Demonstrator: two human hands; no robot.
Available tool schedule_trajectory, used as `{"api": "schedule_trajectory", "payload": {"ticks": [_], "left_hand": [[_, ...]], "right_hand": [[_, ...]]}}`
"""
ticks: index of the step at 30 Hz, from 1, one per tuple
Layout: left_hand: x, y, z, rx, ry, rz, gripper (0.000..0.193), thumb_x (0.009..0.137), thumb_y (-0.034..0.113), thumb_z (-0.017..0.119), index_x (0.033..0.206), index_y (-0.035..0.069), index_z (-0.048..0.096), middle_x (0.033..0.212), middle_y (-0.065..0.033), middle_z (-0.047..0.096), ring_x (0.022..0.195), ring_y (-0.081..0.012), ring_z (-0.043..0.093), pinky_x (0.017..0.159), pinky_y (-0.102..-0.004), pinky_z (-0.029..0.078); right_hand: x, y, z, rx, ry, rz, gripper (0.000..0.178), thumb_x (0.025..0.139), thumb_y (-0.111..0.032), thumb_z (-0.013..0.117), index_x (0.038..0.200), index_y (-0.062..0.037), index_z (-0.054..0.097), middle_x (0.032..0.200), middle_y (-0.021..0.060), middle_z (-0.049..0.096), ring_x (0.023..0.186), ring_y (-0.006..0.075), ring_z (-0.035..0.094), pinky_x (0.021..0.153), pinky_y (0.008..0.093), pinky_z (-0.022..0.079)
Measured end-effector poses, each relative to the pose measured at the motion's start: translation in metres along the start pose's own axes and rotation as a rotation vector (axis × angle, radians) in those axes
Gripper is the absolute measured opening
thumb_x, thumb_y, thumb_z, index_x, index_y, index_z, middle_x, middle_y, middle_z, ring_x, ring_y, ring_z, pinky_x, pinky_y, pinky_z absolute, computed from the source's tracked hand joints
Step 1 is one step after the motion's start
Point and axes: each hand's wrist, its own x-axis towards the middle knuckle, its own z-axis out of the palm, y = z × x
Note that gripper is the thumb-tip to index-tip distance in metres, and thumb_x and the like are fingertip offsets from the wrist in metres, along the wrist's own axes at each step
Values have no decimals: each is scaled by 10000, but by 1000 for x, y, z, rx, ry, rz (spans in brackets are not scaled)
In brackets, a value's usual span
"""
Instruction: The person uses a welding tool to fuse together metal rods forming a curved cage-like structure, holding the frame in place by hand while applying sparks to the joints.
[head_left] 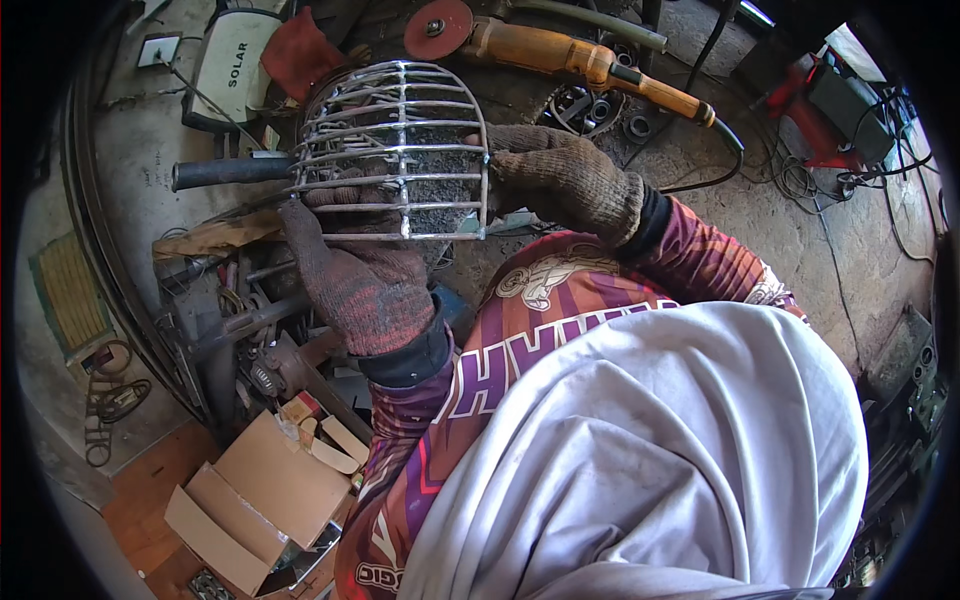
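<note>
A welded metal rod cage (404, 140) with a rounded far end and a straight near edge is held up in front of me. My left hand (365, 295), in a worn reddish-brown knitted glove, grips its near left corner; some fingers show through the bars behind it. My right hand (565, 185), in a brown knitted glove, has its fingers closed on the cage's right edge rod. A dark round tube (230, 173) sticks out past the cage's left side; I cannot tell whether it is joined to it.
An orange angle grinder (545, 48) with a red disc (437, 27) lies beyond the cage. A tray of metal parts (590, 108) sits near it. Cables and a red-and-grey machine (815, 115) stand far right. A cardboard box (260, 490) is at lower left; pale cloth (650, 450) fills the lower right.
</note>
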Motion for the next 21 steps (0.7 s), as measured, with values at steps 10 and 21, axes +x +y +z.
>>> {"api": "schedule_trajectory", "payload": {"ticks": [10, 21], "left_hand": [[0, -1, -6, 46, 13, 49, 321, 1034, 308, 565, 1208, 41, 597, 1133, -129, 689, 1001, -258, 688, 846, -466, 622], [4, -3, -16, 24, 82, 61, 307, 1007, 286, 610, 1216, 61, 610, 1140, -112, 691, 1006, -257, 687, 875, -481, 613]], "right_hand": [[9, 12, -13, -295, -67, -158, 500, 1002, -234, 621, 1429, -1, 507, 1263, 149, 661, 1054, 253, 677, 933, 421, 550], [9, 6, -7, -101, 21, 25, 498, 1012, -283, 612, 1421, -13, 521, 1274, 153, 658, 1081, 252, 676, 950, 417, 548]]}}
